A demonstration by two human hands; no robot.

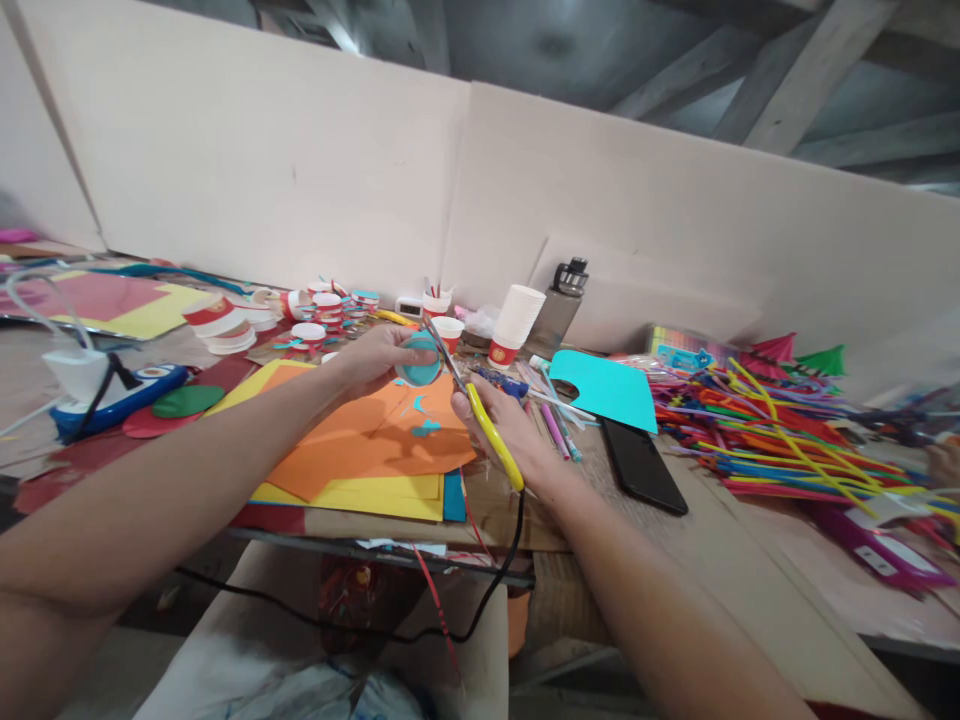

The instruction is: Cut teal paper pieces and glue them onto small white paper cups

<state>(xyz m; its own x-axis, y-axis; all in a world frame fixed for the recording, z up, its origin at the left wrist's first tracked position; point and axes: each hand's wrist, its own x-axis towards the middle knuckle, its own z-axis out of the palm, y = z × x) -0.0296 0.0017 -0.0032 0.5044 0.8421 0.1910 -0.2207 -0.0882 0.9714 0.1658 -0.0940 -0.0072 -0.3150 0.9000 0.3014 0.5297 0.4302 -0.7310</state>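
Between the fingers of my left hand [375, 358] is a small blue paper circle [420, 362], held up over the table. My right hand [499, 415] grips a pair of yellow-handled scissors [493, 436], their blades pointing up and left beside the circle's right edge. Whether the blades touch the paper, I cannot tell. Blue paper scraps [426, 428] lie below on orange paper [360, 440], which rests over yellow sheets [382, 497]. To the right is a turquoise sheet [607, 385] with a rounded piece cut from its left edge.
Stacked paper cups [517, 320] and a grey bottle [564, 305] stand at the back. A black phone [643, 465] and a heap of coloured pipe cleaners [780, 430] lie right. Leftward are a blue power strip [124, 395] and small cup pieces [328, 312]. A black cable [517, 530] hangs over the front edge.
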